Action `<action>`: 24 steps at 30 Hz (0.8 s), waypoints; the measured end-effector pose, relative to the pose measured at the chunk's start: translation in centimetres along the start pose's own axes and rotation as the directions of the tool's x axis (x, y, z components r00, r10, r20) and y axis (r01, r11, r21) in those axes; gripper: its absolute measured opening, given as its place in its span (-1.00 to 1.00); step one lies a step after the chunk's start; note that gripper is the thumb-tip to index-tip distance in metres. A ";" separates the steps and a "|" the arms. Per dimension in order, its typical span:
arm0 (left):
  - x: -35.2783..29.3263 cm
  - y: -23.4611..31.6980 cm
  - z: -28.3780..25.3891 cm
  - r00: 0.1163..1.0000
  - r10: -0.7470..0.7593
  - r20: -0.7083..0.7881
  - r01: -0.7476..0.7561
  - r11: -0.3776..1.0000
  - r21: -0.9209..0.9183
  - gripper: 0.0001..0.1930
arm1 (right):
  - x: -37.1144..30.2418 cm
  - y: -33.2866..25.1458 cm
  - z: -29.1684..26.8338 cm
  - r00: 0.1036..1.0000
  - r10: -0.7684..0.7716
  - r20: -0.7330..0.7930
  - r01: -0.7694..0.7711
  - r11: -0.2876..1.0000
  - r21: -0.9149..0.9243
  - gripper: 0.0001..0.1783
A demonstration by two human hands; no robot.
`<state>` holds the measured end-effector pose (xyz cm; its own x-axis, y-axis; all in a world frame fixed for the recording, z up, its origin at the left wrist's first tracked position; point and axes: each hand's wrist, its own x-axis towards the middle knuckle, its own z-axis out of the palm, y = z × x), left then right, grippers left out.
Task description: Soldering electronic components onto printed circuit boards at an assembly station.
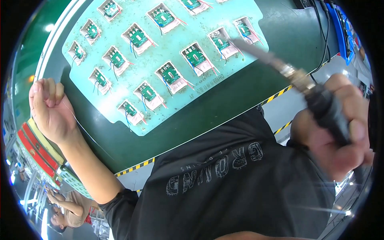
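Note:
My right hand [340,130], blurred, is wrapped round the black handle of a soldering iron [298,78]. The iron slants up and left, its tip over the turquoise tray [86,86] near a small green circuit board [221,43]; I cannot tell whether it touches. My left hand [50,106] is raised left of the tray, its fingers curled round a thin silvery solder wire [90,137] that trails down over the table. Several more green circuit boards, such as one circuit board [196,57], sit in white housings in the tray's pockets, with red, blue and black leads sticking out.
The tray rests on a dark green table [192,134] with yellow-black striped tape [136,168] along its near edge. Black cables [323,36] and a blue rack [342,34] stand at the far right. Another person [70,208] is at the lower left, beyond red and yellow bins [38,148].

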<state>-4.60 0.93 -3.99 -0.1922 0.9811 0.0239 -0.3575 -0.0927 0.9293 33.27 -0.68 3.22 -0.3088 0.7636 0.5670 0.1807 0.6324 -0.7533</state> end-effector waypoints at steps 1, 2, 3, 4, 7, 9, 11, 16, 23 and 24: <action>0.0 0.0 0.0 1.000 0.007 -0.003 -0.007 1.000 0.012 -0.85 | 0.1 -0.1 0.1 1.000 -0.006 0.016 0.006 1.000 -0.017 -0.69; 0.0 0.0 0.0 1.000 0.013 -0.008 -0.013 1.000 0.024 -0.85 | 0.2 -0.2 0.4 0.994 -0.035 0.104 0.044 0.995 -0.085 -0.69; 0.1 0.0 -0.1 1.000 0.014 -0.013 -0.013 1.000 0.024 -0.85 | 0.2 -0.3 0.8 0.980 -0.057 0.193 0.086 0.985 -0.147 -0.68; 0.1 0.0 -0.2 1.000 0.005 -0.011 -0.005 1.000 0.019 -0.85 | 0.2 -0.4 1.2 0.957 -0.072 0.282 0.133 0.970 -0.205 -0.68; 0.2 0.0 -0.5 1.000 -0.013 0.005 0.013 1.000 0.005 -0.84 | 0.5 0.0 2.0 0.909 -0.137 0.394 0.237 0.946 -0.219 -0.66; 0.2 0.0 -0.6 1.000 -0.020 0.018 0.020 1.000 -0.006 -0.84 | 0.7 0.1 2.3 0.888 -0.194 0.417 0.289 0.940 -0.180 -0.66; 0.2 0.0 -0.6 0.999 -0.016 0.051 0.015 1.000 0.019 -0.84 | 1.0 -0.1 2.4 0.882 -0.180 0.435 0.297 0.930 -0.218 -0.65; 0.2 0.1 -0.6 0.999 -0.026 0.031 0.026 1.000 -0.006 -0.85 | 1.6 -0.7 2.6 0.851 -0.086 0.518 0.244 0.938 -0.246 -0.65; 0.1 0.1 -0.6 0.999 -0.016 0.037 0.015 1.000 0.018 -0.85 | 1.5 -0.5 3.1 0.873 -0.131 0.469 0.277 0.926 -0.256 -0.65; 0.1 0.1 -0.6 1.000 -0.025 0.020 0.025 1.000 -0.002 -0.85 | 1.5 -0.5 3.1 0.875 -0.135 0.464 0.278 0.926 -0.254 -0.66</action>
<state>-5.20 0.92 -4.15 -0.1654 0.9862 0.0083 -0.3636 -0.0688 0.9290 29.84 -0.26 3.47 -0.7284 0.5228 0.4429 0.3192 0.8309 -0.4557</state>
